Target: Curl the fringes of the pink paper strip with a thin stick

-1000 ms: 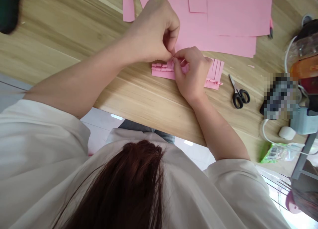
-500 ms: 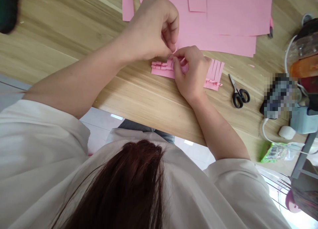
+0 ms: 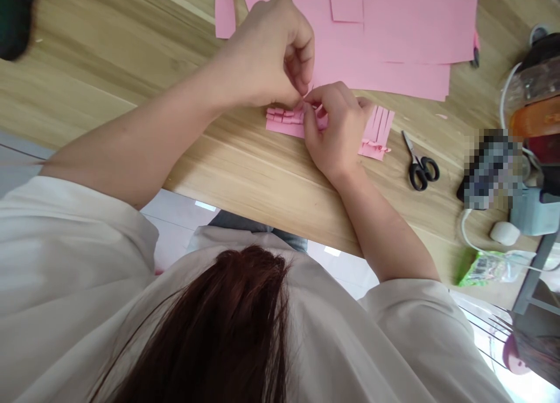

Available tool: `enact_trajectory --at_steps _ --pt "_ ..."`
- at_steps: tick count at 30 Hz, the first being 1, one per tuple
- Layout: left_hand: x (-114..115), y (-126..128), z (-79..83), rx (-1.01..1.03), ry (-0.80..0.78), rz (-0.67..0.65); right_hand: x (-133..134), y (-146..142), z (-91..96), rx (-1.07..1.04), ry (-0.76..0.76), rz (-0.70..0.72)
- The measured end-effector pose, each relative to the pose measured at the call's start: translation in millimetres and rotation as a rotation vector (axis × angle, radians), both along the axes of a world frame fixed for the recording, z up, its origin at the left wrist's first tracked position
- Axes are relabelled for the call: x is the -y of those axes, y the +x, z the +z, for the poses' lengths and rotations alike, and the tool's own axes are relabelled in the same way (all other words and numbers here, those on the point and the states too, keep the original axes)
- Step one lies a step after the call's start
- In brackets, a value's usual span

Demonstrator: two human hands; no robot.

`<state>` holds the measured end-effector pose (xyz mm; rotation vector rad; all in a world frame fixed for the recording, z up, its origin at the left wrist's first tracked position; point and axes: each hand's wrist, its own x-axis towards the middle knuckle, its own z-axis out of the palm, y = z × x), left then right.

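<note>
OK, the pink paper strip piece (image 3: 284,123) lies flat on the wooden table (image 3: 109,82), w/ small folded loops (image 3: 282,115) on its left part and a cut fringe (image 3: 378,129) at its right end. L hand (image 3: 262,53) and R hand (image 3: 336,129) are together above it, fingertips (image 3: 304,97) pinching a thin pink strip (image 3: 319,107) near the piece's middle.

Just above the piece: a stack of pink sheets (image 3: 394,35). Right of it: black-handled scissors (image 3: 420,168); farther right, a pixelated object (image 3: 490,170).

Risk: the strip looks narrow, so a hard tug could tear or crease it, and a dragging R hand could shift the unweighted piece or disturb the loops.

R hand hides the piece's middle, so how the strips join there can't be made out. Exact finger contact is hard to see, and the pixelated object can't be identified. Sheet stack is cut off by the top of the frame.
</note>
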<state>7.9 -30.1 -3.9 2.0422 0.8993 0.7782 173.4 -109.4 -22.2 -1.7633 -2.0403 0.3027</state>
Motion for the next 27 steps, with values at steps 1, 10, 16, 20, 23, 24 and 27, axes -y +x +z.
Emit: enact_trajectory --at_steps 1,10,16,20,23,24,27 --pt "0.1 0.1 0.4 0.005 -0.013 -0.005 -0.1 -0.2 0.1 0.003 -0.002 -0.005" --pt "1.3 0.1 0.4 -0.003 -0.074 -0.011 1.1 -1.4 -0.9 -0.006 0.041 0.005" --pt "-0.4 -0.3 -0.6 -0.014 -0.026 -0.006 -0.2 -0.8 -0.8 -0.005 -0.031 -0.007" --pt "-1.1 0.8 -0.4 -0.033 -0.009 0.006 0.2 -0.6 -1.0 -0.025 -0.029 0.001" --pt "-0.5 1.4 0.3 -0.040 -0.010 0.018 0.3 -0.6 -1.4 -0.040 -0.007 0.005" --pt "0.0 1.4 1.0 -0.047 -0.015 0.020 0.2 -0.7 -1.4 -0.039 -0.002 0.004" --pt "2.0 0.8 4.3 -0.064 -0.029 0.021 -0.5 -1.1 -1.0 -0.022 0.002 0.001"
